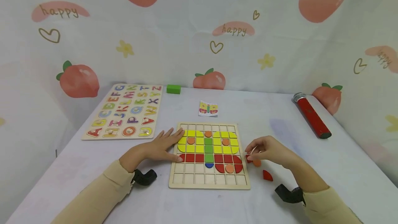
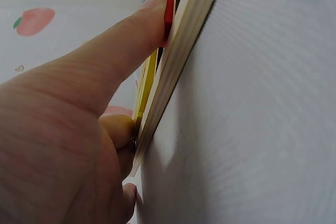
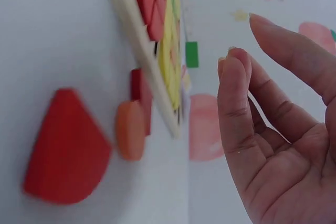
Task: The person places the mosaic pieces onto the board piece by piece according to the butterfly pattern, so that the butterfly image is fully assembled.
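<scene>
A wooden grid board (image 1: 189, 180) lies on the table with yellow, red, green, orange and blue pieces set in a butterfly pattern. My left hand (image 1: 158, 147) rests on its left edge, fingers spread; in the left wrist view the thumb (image 2: 123, 38) touches a red piece (image 2: 169, 17). To the right of the board, my right hand (image 1: 275, 151) is above a red piece (image 3: 140, 95) and an orange disc (image 3: 130, 130). Its fingers are bent, with a gap to the thumb and nothing between them. A red quarter-round piece (image 1: 267, 175) lies nearer to me.
Behind the board lies a small picture card (image 1: 208, 108) of the butterfly. An alphabet puzzle board (image 1: 122, 113) is at the left, with a green block (image 1: 173, 89) near its far corner. A red toy microphone (image 1: 312, 117) lies at the far right.
</scene>
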Action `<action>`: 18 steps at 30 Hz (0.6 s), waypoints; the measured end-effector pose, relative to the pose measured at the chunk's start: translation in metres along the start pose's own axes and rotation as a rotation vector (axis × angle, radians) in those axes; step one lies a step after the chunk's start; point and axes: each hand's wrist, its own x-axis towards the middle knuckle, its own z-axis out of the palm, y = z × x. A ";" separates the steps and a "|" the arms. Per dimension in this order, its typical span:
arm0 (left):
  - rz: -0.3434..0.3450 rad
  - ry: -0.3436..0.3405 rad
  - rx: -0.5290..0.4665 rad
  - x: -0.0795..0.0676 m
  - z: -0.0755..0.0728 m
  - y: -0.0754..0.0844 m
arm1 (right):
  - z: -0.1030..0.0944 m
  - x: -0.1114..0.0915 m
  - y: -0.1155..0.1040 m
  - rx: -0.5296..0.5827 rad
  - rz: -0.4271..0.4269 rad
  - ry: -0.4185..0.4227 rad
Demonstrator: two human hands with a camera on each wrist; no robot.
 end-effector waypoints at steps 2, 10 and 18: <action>0.000 0.001 -0.003 0.000 0.000 0.001 | -0.001 -0.001 0.006 0.020 0.021 0.012; 0.006 -0.011 -0.021 0.000 0.000 0.003 | 0.006 0.003 0.027 0.063 0.086 0.037; 0.000 0.000 -0.007 -0.002 -0.001 0.003 | 0.010 0.007 0.034 -0.021 0.082 0.087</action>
